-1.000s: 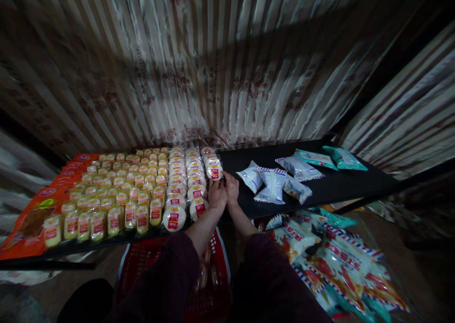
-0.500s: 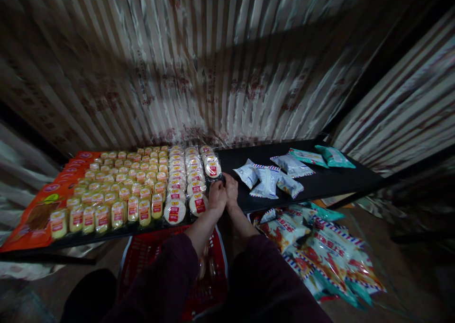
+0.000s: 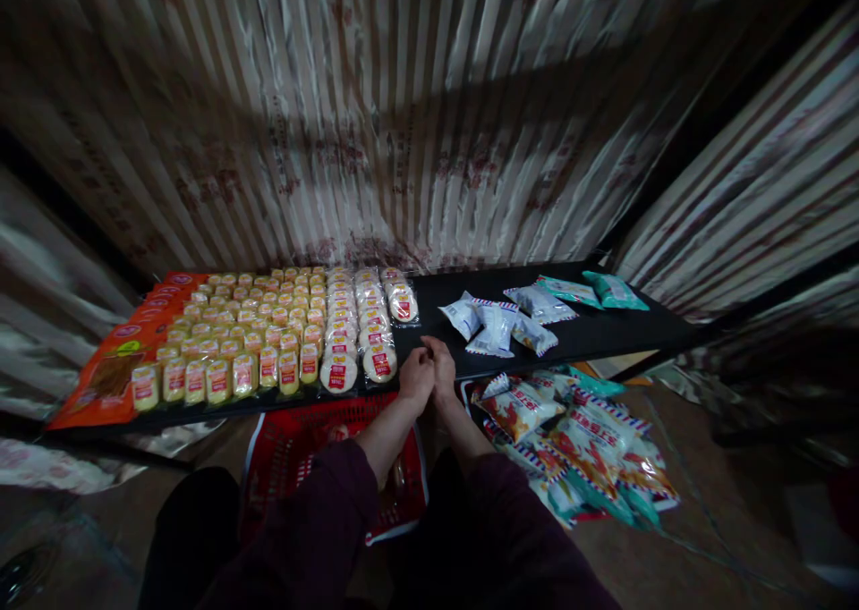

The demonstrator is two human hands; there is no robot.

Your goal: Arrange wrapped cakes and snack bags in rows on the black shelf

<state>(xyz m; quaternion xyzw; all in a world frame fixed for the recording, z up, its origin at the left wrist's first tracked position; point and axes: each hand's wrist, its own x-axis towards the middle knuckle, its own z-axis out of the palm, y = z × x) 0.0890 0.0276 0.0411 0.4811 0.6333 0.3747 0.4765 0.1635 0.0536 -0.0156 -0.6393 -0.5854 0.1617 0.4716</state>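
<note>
My left hand [image 3: 417, 377] and my right hand [image 3: 441, 370] are pressed together at the front edge of the black shelf [image 3: 463, 279]. Both have curled fingers, and whatever may be between them is hidden. Left of them stand columns of round white packaged cakes [image 3: 338, 373] with red labels. A shorter third column, ending in a round cake [image 3: 403, 303], lies just beyond my hands toward the back. Farther left are rows of small yellow packaged cakes [image 3: 243, 375].
Orange packets [image 3: 111, 373] overlap at the shelf's left end. Silver packets [image 3: 493, 331] and teal packets [image 3: 614, 290] lie on its right half. Below are a red basket [image 3: 268, 467] and a heap of snack bags [image 3: 591, 444]. A striped curtain [image 3: 403, 145] hangs behind.
My hands have drawn back from the end of the third round-cake column to the shelf's front edge, staying together. The camera view has shifted slightly.
</note>
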